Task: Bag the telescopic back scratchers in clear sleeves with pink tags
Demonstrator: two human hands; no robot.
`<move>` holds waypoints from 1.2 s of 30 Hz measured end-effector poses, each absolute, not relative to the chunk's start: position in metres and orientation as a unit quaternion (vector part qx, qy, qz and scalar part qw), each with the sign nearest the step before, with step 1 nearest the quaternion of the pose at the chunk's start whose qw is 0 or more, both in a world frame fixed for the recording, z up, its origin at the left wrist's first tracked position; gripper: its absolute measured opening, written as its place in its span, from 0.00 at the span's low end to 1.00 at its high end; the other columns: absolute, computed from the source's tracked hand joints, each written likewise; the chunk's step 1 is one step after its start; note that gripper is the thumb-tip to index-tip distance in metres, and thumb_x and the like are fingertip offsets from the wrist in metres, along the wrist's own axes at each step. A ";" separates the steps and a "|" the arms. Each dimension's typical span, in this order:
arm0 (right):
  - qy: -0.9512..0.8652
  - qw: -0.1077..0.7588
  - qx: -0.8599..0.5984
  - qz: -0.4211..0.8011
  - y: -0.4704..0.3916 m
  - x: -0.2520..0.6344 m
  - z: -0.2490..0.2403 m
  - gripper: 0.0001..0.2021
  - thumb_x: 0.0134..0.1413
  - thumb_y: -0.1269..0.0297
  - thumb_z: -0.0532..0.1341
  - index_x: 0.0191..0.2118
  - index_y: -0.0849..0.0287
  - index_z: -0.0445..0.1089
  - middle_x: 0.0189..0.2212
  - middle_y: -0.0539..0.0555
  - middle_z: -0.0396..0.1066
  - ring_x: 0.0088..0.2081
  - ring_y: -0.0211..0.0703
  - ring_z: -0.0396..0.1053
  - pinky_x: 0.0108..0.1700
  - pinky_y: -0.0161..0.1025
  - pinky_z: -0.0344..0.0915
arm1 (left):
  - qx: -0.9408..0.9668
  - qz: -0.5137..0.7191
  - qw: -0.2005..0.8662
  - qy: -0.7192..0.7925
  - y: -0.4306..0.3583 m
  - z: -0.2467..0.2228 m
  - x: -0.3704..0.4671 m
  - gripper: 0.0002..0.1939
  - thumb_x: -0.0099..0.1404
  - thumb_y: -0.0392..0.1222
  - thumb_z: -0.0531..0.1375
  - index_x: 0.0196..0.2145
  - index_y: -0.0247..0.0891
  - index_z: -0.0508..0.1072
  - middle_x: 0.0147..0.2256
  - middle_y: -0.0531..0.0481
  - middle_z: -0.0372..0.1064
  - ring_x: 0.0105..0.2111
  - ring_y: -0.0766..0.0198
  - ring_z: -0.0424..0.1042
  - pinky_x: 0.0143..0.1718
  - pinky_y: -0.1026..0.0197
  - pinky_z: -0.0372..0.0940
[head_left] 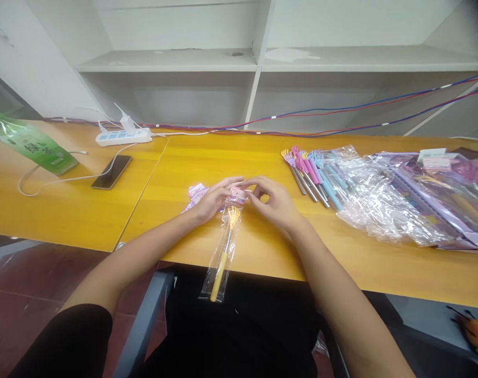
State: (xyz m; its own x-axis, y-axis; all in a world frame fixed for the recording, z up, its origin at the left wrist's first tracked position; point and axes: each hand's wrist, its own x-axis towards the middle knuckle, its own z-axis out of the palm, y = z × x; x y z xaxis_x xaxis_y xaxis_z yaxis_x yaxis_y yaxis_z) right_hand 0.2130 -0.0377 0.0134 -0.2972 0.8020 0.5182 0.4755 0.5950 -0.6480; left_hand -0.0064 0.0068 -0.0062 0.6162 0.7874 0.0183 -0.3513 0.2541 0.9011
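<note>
From where I stand, I see a clear bag with a yellow back scratcher inside. A small pink card is at its top, between the two hands. The bag runs long and thin from the card toward the person's lap. Its bottom tilts a bit to the person's left and pokes past the edge of the table.

The left hand has its fingers almost straight and close together, at the card's left side. The right hand is half curled, with thumb and pointing finger bent by the card's right side. I cannot tell if either hand pinches the card. Both hands are very near it, but the left looks nearer the bag's long part.
</note>
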 end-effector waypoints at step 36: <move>-0.713 0.432 -0.471 0.288 -0.032 0.210 0.001 0.19 0.67 0.52 0.68 0.58 0.53 0.71 0.37 0.52 0.77 0.28 0.41 0.68 0.34 0.42 0.67 | 0.611 0.378 0.651 0.244 0.000 -0.003 -0.008 0.49 0.62 0.37 0.73 0.76 0.57 0.60 0.68 0.40 0.70 0.45 0.59 0.80 0.46 0.57 0.74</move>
